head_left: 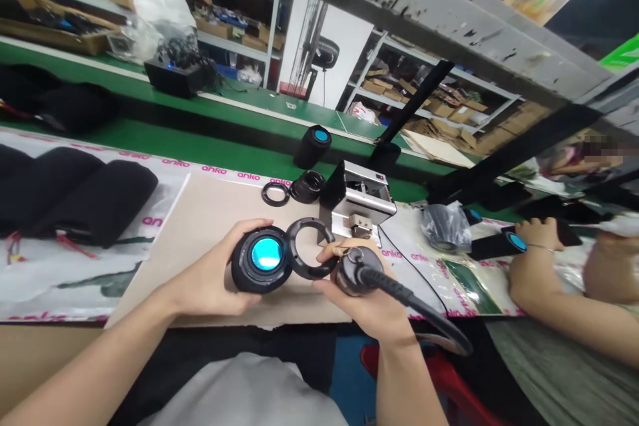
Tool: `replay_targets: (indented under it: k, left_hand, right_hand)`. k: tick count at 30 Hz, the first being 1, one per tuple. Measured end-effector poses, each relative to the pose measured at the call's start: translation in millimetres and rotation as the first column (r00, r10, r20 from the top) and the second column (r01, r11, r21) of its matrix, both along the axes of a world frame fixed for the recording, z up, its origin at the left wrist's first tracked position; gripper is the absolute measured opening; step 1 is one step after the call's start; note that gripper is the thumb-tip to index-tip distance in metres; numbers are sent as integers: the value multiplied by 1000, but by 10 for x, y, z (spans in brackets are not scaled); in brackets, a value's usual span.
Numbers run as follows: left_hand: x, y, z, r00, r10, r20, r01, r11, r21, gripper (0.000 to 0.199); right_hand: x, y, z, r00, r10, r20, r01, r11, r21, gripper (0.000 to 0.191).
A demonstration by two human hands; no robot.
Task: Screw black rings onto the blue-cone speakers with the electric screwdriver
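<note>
My left hand (pixel 212 273) is wrapped around a black cylindrical speaker (pixel 244 276), whose shiny blue round end (pixel 268 254) faces up toward me. Between the thumb and fingers of my right hand (pixel 372 309) is a black plastic ring (pixel 295 265), its left edge against or just beside the speaker's rim. The same hand grips a corded electric screwdriver (pixel 357 271), seen from its cable end; its tip is hidden. Its thick black cable (pixel 419 309) runs down to the right. Another black ring (pixel 275 194) lies on the cardboard, beside a small pile of stacked black rings (pixel 307 185).
A silver-and-black screw feeder (pixel 362 196) stands behind my right hand. Cardboard (pixel 200 213) covers the bench before me. Black fabric-covered cylinders (pixel 110 203) lie left; another speaker (pixel 313 146) stands at the back. At right, a co-worker's hand (pixel 542 234) is near a speaker (pixel 494 246).
</note>
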State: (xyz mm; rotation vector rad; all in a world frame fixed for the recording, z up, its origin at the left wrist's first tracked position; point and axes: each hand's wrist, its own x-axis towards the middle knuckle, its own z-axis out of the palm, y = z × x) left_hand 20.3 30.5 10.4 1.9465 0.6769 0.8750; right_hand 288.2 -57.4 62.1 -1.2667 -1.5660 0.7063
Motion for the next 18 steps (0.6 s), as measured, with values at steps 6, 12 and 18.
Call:
replay_targets:
  k: [6,12,18]
  left_hand:
    - [63,-72,-88,995,-6,98,23,986,-167,106]
    - [135,-183,11,991,13,130,-4,998,-66,98]
    - [214,-383,19,967,144,211,-131,989,-74,109]
  right_hand:
    - [-107,-56,12,996,88,-12,-87,992,88,43]
    - [-172,-11,42,978,186,90,-198,968,153,50]
    - [-319,-36,31,968,173,181,-201,968,150,59]
